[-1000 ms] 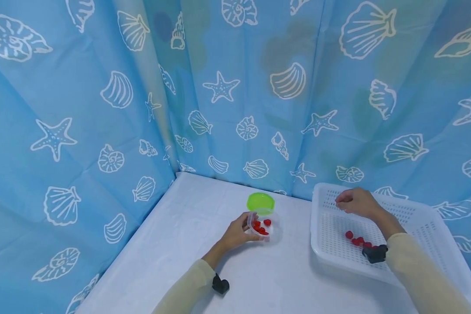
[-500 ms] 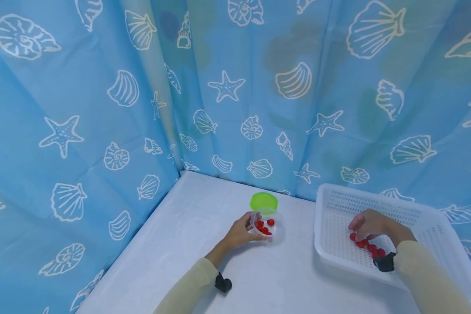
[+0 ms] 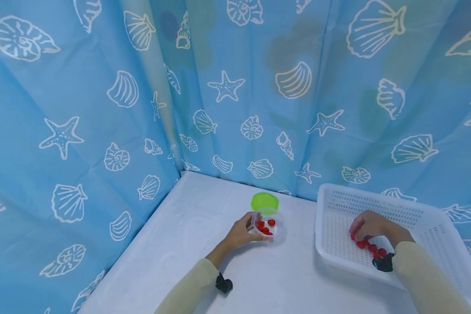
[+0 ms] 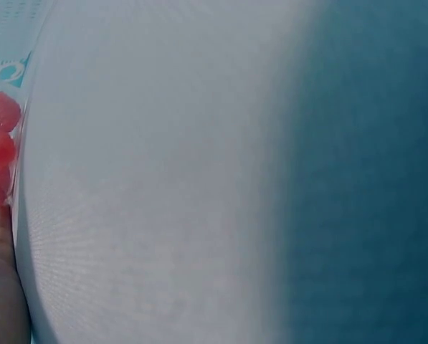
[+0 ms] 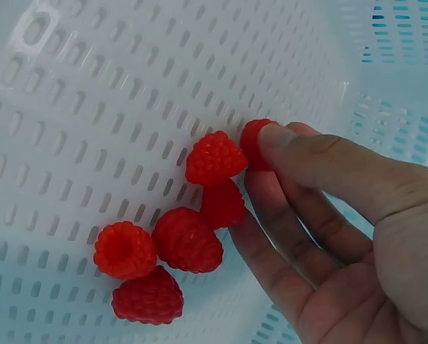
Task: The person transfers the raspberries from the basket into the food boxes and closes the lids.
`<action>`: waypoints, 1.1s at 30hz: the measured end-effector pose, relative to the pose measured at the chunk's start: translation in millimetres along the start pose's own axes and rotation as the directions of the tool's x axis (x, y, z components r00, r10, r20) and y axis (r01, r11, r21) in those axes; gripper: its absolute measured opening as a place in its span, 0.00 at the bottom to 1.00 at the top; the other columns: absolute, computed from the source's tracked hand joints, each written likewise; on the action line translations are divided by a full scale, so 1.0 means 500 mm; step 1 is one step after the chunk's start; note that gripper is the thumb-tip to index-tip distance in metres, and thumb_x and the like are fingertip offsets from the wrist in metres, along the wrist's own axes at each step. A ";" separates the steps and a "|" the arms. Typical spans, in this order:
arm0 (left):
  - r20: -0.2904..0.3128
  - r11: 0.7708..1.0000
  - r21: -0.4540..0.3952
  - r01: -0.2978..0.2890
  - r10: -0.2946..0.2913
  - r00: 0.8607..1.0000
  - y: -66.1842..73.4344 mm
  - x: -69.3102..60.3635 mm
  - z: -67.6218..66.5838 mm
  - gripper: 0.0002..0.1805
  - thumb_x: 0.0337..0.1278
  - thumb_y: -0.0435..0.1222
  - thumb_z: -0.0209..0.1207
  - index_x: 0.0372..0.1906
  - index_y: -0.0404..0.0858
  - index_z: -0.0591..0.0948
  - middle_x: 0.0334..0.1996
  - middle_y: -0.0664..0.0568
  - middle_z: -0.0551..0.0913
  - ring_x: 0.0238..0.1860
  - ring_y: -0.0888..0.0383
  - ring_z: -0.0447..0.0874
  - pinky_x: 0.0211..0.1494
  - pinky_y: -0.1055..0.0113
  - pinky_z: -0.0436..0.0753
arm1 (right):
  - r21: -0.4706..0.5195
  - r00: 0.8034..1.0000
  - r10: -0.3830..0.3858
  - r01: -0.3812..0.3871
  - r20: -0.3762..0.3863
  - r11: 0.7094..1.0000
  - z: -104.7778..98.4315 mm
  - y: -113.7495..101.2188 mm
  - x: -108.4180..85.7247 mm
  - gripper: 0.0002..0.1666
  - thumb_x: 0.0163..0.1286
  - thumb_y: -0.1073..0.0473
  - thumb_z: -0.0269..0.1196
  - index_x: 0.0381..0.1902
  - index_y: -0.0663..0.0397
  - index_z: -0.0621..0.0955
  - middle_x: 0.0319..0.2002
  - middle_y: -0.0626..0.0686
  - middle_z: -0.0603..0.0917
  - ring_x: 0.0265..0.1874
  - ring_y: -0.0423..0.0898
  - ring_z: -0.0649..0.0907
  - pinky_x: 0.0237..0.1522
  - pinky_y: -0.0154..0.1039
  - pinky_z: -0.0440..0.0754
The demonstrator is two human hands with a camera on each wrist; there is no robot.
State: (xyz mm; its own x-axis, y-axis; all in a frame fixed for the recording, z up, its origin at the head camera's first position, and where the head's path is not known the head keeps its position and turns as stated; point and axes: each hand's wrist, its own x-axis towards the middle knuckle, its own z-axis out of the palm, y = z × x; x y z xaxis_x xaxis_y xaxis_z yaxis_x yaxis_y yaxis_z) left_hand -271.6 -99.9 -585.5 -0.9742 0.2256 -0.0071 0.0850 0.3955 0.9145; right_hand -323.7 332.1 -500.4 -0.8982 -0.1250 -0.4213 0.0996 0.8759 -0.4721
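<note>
My left hand (image 3: 239, 233) grips a small clear plastic tub (image 3: 281, 229) by its side, thumb and fingers around it. Several red raspberries (image 3: 264, 227) lie inside the tub. In the left wrist view, raspberries (image 4: 1, 147) show through the tub at the left edge, by my fingers. My right hand (image 3: 373, 226) reaches down into a white perforated basket (image 3: 319, 226). Between its thumb and fingers it pinches one raspberry (image 5: 252, 143), seen in the right wrist view. Several other raspberries (image 5: 188, 240) lie clustered on the basket floor, one touching my fingers.
Just behind the tub, a bright green lid (image 3: 264, 201) lies on the white tabletop (image 3: 204, 205). A blue seashell-patterned curtain (image 3: 235, 109) hangs along the back and left. The basket's raised walls surround my right hand.
My right hand has lowered into the basket, and its fingers now pinch a raspberry. The left hand keeps holding the tub in place. The head view has shifted slightly.
</note>
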 end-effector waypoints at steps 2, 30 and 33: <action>-0.003 1.000 0.002 -0.002 0.002 1.000 -0.001 -0.001 0.001 0.46 0.39 0.47 0.77 0.68 0.56 0.67 0.63 0.63 0.73 0.68 0.58 0.67 0.59 0.62 0.78 | 0.000 1.000 -0.002 0.002 -0.004 1.000 0.003 0.001 0.001 0.24 0.39 0.50 0.81 0.36 0.49 0.87 0.37 0.52 0.83 0.30 0.49 0.82 0.40 0.54 0.85; -0.002 1.000 0.003 -0.031 0.031 1.000 -0.003 -0.001 0.001 0.45 0.40 0.49 0.76 0.67 0.55 0.67 0.62 0.61 0.74 0.67 0.56 0.68 0.60 0.60 0.77 | 0.220 0.978 -0.186 0.203 -0.094 0.954 -0.004 0.018 -0.010 0.34 0.58 0.45 0.72 0.57 0.59 0.81 0.57 0.64 0.79 0.51 0.59 0.82 0.51 0.57 0.80; -0.004 1.000 0.008 -0.024 0.024 1.000 0.000 -0.002 0.001 0.45 0.40 0.49 0.76 0.67 0.55 0.67 0.62 0.62 0.74 0.67 0.57 0.68 0.60 0.60 0.77 | 0.225 0.975 -0.195 0.215 -0.108 0.950 -0.006 0.013 -0.013 0.37 0.58 0.43 0.71 0.59 0.58 0.79 0.59 0.64 0.77 0.54 0.61 0.80 0.52 0.57 0.80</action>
State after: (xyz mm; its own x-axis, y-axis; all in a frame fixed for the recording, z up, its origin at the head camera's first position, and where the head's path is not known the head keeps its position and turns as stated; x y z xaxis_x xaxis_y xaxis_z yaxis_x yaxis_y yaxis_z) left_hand -270.5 -99.8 -585.9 -0.9728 0.2310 0.0166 0.1098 0.3972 0.9111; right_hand -318.3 340.1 -498.3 -0.9412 -0.2422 -0.2354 -0.0020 0.7009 -0.7133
